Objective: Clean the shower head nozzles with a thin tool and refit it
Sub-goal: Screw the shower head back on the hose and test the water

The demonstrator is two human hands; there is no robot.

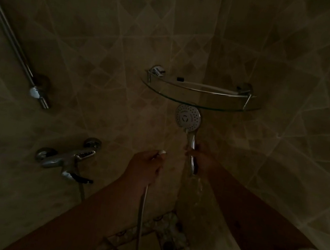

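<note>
Step in hand: head off its hose, so probably between unscrewing and nozzle cleaning, or just ahead of refitting; too dark to tell which.
Shower head: round chrome hand shower head [188,116] with dotted nozzle face turned toward the camera, held upright just below the glass shelf, right of centre.
Right hand: right hand [202,158] curled around the chrome handle below the head, gripping it firmly; lower end of the handle pokes out beneath the fingers.
Water: thin stream [199,187] apparently running down from the handle's open lower end toward the floor.
Left hand: left hand [144,169] closed around the end of the flexible silver hose [141,214], a small white tip [162,152] showing at the fingertips; hose end or thin tool, cannot tell.
Hose run: drops from the left hand, loops near the floor, presumably back to the chrome wall mixer tap [66,159] at the left.
Gap: hose end and handle base near each other, not touching.
Next move, as judged: if nozzles are done, bring hose end under the handle base, line up the threads and turn; otherwise, poke the thin tool into the nozzle holes.
Container: curved glass corner shelf [198,103] with chrome rail, far side; one small dark item [180,79] on it, otherwise contents unclear.
Other fittings: chrome riser rail [11,35] on the left wall; floor drain [168,245] near the bottom.
</note>
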